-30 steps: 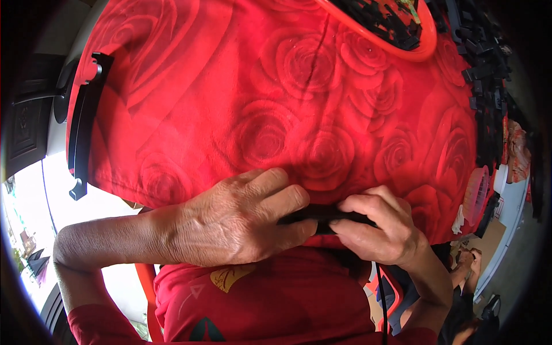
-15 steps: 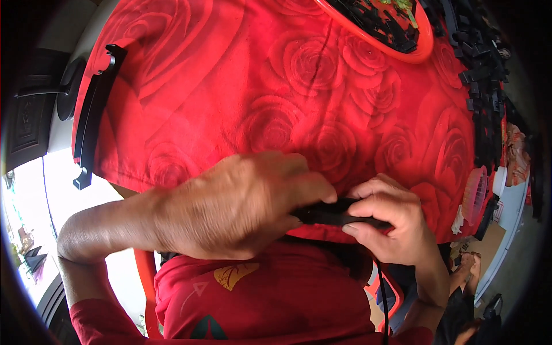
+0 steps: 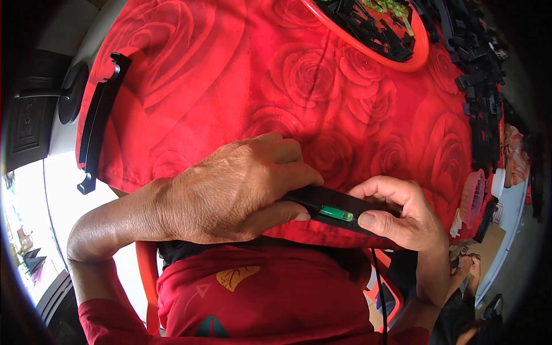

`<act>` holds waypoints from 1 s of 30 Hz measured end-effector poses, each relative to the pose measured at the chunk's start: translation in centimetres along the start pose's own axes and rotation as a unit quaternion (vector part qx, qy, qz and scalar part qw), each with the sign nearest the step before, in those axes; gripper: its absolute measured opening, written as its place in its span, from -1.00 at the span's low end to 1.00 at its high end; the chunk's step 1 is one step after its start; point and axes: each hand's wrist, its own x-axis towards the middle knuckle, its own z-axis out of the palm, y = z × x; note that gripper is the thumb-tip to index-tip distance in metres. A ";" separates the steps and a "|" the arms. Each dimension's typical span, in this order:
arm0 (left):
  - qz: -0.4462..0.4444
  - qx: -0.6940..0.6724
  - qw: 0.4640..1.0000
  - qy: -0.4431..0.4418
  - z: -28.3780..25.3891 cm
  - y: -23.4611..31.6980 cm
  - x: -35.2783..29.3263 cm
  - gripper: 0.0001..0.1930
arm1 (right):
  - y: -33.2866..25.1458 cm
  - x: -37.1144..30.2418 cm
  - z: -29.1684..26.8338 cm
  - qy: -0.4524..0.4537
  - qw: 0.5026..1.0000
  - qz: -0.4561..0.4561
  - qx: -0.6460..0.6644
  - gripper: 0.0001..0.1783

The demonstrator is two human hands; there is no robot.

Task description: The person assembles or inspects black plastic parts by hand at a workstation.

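A black spirit level lies across both my hands, just above the table's near edge. Its small green vial faces up, between my two thumbs. My left hand is closed round the left end, thumb on the near side, and covers that end. The right end is gripped by my right hand, with the thumb pressed on top beside the vial. Along the table's left edge rests a long black plastic piece with notched ends, apart from my hands.
A red rose-patterned cloth covers the table. At the far right stands an orange-red basin with black strips and green bits. Black pieces are heaped along the right edge, near a pink basket. Another person's hands show at lower right.
The spirit level has turned in my hands, so its green vial now shows. My right thumb has moved slightly right and lies on top of it.
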 end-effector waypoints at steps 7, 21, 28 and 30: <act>-0.066 0.002 0.998 -0.006 -0.1 0.8 0.8 -0.54 | -0.3 -0.1 -0.1 0.096 0.921 -0.177 -0.334 -0.62; -0.029 0.116 0.987 0.105 0.9 0.5 0.7 -0.45 | 1.9 0.1 0.5 0.177 0.858 -0.235 -0.421 -0.41; -0.018 0.114 0.989 0.096 1.5 0.2 0.6 -0.48 | 2.4 0.0 0.3 0.181 0.858 -0.241 -0.415 -0.47; -0.021 0.118 0.988 0.095 1.6 0.3 0.6 -0.48 | 2.6 -0.1 0.3 0.179 0.862 -0.240 -0.409 -0.48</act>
